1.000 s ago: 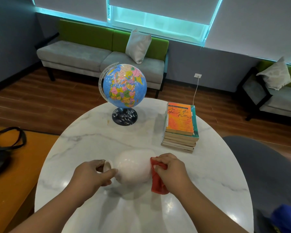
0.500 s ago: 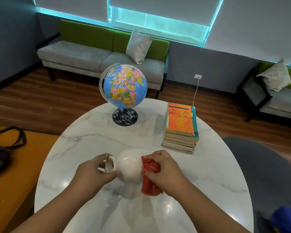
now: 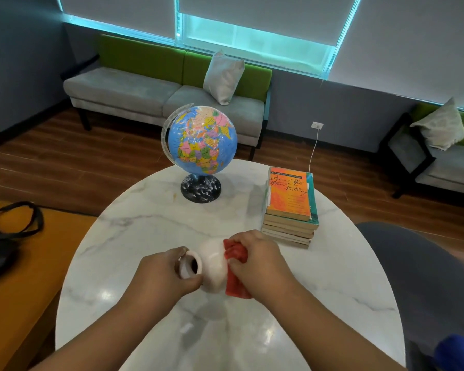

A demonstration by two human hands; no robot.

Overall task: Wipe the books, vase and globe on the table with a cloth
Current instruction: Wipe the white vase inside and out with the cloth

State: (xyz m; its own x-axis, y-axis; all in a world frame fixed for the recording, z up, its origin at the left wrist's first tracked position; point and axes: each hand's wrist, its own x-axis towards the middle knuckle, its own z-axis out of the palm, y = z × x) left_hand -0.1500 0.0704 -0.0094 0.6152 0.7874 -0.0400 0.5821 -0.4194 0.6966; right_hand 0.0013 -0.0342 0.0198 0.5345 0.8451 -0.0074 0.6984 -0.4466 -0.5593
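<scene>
Mostly, from the head view, the right side of the vase (image 3: 212, 263) is hidden by the red cloth (image 3: 235, 253), which the right hand (image 3: 257, 263) bunches and presses against it. The left hand (image 3: 161, 277) grips the neck. Farther back on the marble table (image 3: 145, 231) stand the globe (image 3: 202, 140) and 1 stack of books (image 3: 289, 207). The vase is white and glossy, tipped sideways over the table's near middle, its dark mouth towards the left.

White vase (image 3: 212, 266) tipped sideways, red cloth (image 3: 235, 253) against it; globe (image 3: 202, 140), stacked books (image 3: 289, 199) behind.

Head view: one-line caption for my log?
Left hand grips the tilted white vase at its neck; right hand presses a red cloth against its body.
</scene>
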